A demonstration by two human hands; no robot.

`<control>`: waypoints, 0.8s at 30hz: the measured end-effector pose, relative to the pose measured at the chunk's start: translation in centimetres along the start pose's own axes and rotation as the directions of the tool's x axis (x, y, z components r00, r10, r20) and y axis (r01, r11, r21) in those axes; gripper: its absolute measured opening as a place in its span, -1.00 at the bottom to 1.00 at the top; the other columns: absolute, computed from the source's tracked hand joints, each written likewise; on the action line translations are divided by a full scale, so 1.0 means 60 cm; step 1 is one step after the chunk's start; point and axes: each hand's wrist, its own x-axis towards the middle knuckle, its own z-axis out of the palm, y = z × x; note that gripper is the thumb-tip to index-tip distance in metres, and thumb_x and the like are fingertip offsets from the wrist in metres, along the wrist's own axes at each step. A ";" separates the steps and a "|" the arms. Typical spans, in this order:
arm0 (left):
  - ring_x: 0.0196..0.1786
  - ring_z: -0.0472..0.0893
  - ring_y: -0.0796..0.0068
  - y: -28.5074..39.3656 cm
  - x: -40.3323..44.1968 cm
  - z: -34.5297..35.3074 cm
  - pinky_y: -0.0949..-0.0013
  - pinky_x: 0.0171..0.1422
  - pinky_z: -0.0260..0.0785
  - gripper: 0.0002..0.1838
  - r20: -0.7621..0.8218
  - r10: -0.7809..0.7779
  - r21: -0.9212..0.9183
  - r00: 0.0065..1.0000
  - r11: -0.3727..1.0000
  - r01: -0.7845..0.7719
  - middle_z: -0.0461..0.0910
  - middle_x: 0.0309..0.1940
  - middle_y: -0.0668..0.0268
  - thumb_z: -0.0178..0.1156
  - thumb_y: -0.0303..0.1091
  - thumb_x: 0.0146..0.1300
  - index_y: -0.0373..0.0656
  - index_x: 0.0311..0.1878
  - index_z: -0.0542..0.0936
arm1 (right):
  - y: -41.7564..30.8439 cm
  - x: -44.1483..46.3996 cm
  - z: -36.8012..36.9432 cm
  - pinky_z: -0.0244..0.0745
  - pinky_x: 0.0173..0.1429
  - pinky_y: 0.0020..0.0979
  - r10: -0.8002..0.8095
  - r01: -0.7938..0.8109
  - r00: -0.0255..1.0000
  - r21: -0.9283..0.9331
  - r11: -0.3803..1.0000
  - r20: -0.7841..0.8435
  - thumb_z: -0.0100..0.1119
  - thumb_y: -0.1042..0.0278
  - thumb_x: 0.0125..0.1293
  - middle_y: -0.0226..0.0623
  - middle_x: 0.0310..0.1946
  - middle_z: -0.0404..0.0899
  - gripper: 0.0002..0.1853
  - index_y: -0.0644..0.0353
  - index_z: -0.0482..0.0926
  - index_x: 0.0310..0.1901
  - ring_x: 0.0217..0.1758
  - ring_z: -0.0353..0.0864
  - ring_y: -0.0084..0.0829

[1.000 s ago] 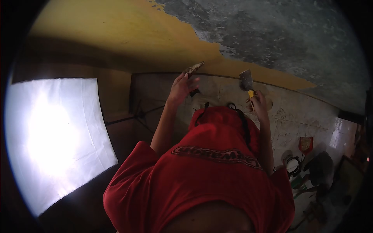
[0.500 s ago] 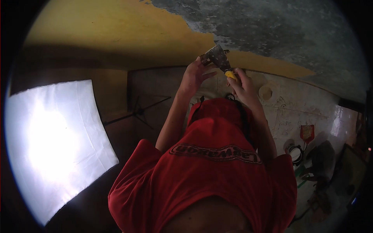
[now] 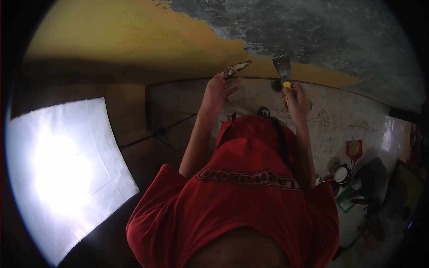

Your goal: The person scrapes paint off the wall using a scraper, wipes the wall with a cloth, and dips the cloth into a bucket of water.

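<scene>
Forearms (image 3: 196,138) raised, right hand (image 3: 295,95) grips a scraper (image 3: 282,67), left hand (image 3: 214,94) seemingly pinching a crusted strip (image 3: 236,69), other fingers (image 3: 233,91) spread.

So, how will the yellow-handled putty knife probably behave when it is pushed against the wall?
The putty knife will probably feel mostly stiff, since its blade looks flat and straight. It is likely light: the right hand alone holds it by the yellow handle.

The scraper (image 3: 283,69) is yellow and grey, the strip (image 3: 237,69) white-blotched brown, the wall (image 3: 116,33) yellow, mottled grey toward one o'clock.
</scene>
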 end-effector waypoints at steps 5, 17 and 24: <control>0.16 0.57 0.23 -0.005 0.008 -0.005 0.15 0.17 0.45 -0.51 -0.050 -0.037 0.040 0.998 0.998 0.039 0.48 0.17 0.22 0.01 -0.12 0.39 -0.22 0.26 0.36 | 0.009 0.004 0.007 0.19 -0.64 -0.62 0.047 -0.047 0.996 -0.003 0.999 0.073 0.12 0.28 0.41 -0.42 -0.45 0.53 -0.79 0.23 0.42 -0.11 -0.70 0.33 -0.74; 0.00 0.66 0.29 -0.029 -0.011 0.037 0.31 0.03 0.49 -0.53 -0.009 -0.111 0.388 0.994 0.916 0.106 0.52 0.05 0.20 0.05 -0.13 0.39 -0.31 0.20 0.44 | 0.001 0.021 0.061 0.67 -0.07 -0.34 -0.076 0.031 0.987 0.296 0.955 0.140 0.13 0.35 0.42 -0.21 -0.05 0.58 -0.72 0.25 0.37 0.06 0.00 0.64 -0.38; -0.01 0.66 0.33 -0.036 -0.009 0.029 0.33 0.01 0.49 -0.56 0.013 -0.147 0.397 0.989 0.909 0.130 0.55 0.02 0.20 0.07 -0.14 0.39 -0.30 0.16 0.47 | 0.006 0.023 0.060 0.68 -0.09 -0.36 -0.030 0.001 0.995 0.296 0.955 0.093 0.13 0.36 0.41 -0.23 -0.14 0.58 -0.76 0.28 0.39 -0.01 -0.07 0.65 -0.42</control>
